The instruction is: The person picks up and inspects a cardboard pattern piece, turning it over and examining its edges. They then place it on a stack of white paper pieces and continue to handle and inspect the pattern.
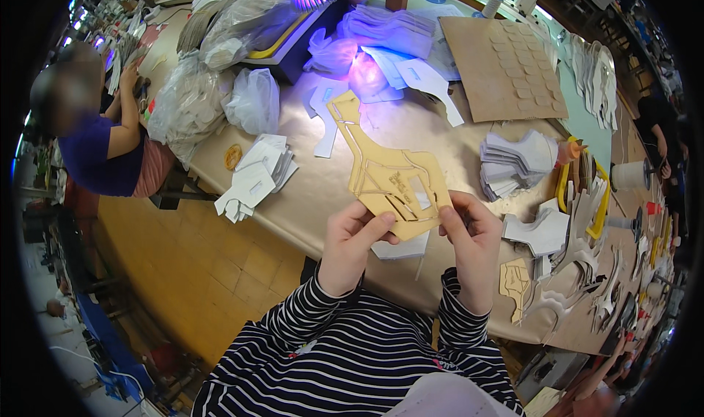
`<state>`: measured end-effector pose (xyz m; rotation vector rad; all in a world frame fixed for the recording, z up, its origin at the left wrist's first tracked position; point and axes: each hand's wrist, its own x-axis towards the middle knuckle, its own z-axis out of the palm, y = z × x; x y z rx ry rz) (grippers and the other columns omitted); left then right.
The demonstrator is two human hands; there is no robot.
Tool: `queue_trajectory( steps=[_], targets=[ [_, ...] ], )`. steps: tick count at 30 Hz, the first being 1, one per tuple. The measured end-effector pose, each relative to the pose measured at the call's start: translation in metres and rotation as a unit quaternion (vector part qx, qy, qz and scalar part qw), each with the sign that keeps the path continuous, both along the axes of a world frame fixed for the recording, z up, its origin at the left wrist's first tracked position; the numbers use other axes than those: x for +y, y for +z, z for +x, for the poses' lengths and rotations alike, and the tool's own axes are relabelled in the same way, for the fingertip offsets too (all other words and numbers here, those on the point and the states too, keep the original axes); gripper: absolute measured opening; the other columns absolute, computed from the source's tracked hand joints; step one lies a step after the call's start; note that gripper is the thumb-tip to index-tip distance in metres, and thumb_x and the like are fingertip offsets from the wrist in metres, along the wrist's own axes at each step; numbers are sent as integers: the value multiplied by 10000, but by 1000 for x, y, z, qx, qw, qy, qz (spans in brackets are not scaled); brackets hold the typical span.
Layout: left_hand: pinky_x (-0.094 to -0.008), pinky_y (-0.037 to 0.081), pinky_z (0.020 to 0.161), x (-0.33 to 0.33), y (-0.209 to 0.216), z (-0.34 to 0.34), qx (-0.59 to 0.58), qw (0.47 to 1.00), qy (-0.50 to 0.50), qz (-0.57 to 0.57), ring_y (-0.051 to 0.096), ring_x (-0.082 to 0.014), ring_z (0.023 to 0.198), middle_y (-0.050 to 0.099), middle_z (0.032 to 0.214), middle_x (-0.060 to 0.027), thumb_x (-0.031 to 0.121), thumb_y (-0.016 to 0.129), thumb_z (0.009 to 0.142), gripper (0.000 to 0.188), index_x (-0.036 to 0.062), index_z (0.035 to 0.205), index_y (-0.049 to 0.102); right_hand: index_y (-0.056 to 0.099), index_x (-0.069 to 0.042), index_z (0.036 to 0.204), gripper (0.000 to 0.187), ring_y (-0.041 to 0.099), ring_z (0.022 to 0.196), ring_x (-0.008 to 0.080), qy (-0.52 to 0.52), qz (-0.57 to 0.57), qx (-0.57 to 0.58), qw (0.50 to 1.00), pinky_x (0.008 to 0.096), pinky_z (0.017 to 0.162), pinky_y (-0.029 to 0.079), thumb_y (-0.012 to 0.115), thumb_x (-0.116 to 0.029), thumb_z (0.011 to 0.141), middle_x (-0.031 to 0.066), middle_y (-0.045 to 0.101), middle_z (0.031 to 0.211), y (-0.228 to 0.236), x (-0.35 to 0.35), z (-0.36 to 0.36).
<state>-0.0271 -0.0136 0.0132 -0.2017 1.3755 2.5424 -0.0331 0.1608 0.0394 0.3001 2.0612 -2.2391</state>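
1. Head view: a tan slotted template (378, 156) is held up over the near part of the brown-covered table (308, 193), in front of the person's striped top (367, 344). Its narrow arm points away and to the left; its broad end, with long slots and dark markings, lies toward the person.
2. The left hand (350, 237) is clamped on the template's near left edge, thumb on the upper face.
3. The right hand (475, 233) pinches the template's near right corner, thumb also on top. The hands are apart from each other, with the template's broad end between them.
4. Just below the template's near edge, a white piece (402, 248) shows on the table, partly hidden.
5. Left of the template lie a stack of white cut pieces (257, 178), a small tan ring (232, 156) and a tied white plastic bag (251, 103). Farther left, a co-worker in a purple shirt (106, 153) sits.
6. Beyond the template, pale cut pieces (427, 79) lie under violet light.
7. Beyond it to the right is a brown board (469, 72) bearing rows of rounded pieces.
8. Right of the template are a fanned grey-white stack (517, 160) and, nearer the person, a smaller tan template (515, 281).
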Motion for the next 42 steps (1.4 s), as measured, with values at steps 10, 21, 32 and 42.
queue_trajectory(
  steps=[10, 21, 32, 42],
  targets=[
    [-258, 520, 721, 9, 1, 5, 52, 996, 30, -70, 633, -129, 787, 690, 981, -103, 48, 613, 951, 210, -82, 1115, 632, 489, 21, 1367, 476, 522, 698, 50, -11, 43, 52, 998, 179, 624, 404, 627, -19, 913, 19, 627, 896, -3, -13, 4],
    [-311, 518, 713, -2, -3, -6, 74, 995, 6, -69, 631, -171, 833, 645, 1107, -122, 144, 428, 1020, 355, -31, 1326, 464, 457, -16, 1433, 438, 391, 674, 29, -108, 71, 49, 990, 175, 600, 300, 469, -157, 1019, -5, 549, 814, -9, 26, 3],
    [-380, 508, 935, 1, 1, -9, 9, 998, -20, -57, 602, -219, 1133, 543, 1312, -125, 152, 453, 1026, 447, 12, 1440, 354, 561, 10, 1340, 382, 452, 638, 38, -29, 63, 33, 997, 189, 597, 346, 524, -34, 962, 9, 597, 752, -4, 9, 13],
    [-296, 395, 1021, 2, 0, -8, 30, 996, -21, -87, 526, -157, 1181, 558, 1295, -100, 5, 545, 919, 527, -34, 1416, 376, 634, 10, 1252, 336, 606, 678, 83, 73, 126, 95, 985, 206, 630, 443, 583, -3, 920, 41, 652, 728, -3, -2, 15]
  ],
)
